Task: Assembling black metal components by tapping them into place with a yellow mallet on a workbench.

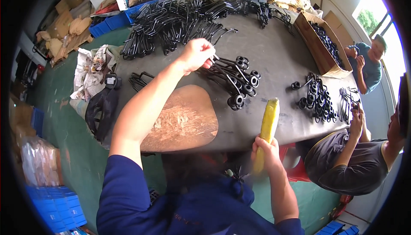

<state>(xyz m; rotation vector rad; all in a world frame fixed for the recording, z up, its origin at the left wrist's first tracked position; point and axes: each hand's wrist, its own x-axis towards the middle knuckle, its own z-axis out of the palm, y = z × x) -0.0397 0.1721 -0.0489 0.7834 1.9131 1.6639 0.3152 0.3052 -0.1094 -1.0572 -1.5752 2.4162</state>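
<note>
My left hand [198,56] reaches over the table, its fingers pinched on the end of a black bent metal rod at the edge of a small pile. The rods in this pile [235,78] have black round rings on their ends. My right hand [267,151] grips a long yellow wrapped stick [269,121] near the table's front edge, its top end pointing up and away. Under my left forearm lies a worn wooden board [192,119] with a scraped, splintered middle. A few black rods [139,81] lie just beyond the board's left side.
A big heap of black bent rods [171,21] covers the far side of the dark table [274,55]. A cardboard box [332,70] of black parts stands at the right, near more ringed rods [317,100]. Co-workers are at the right and far side. Blue bins [102,26] stand at left.
</note>
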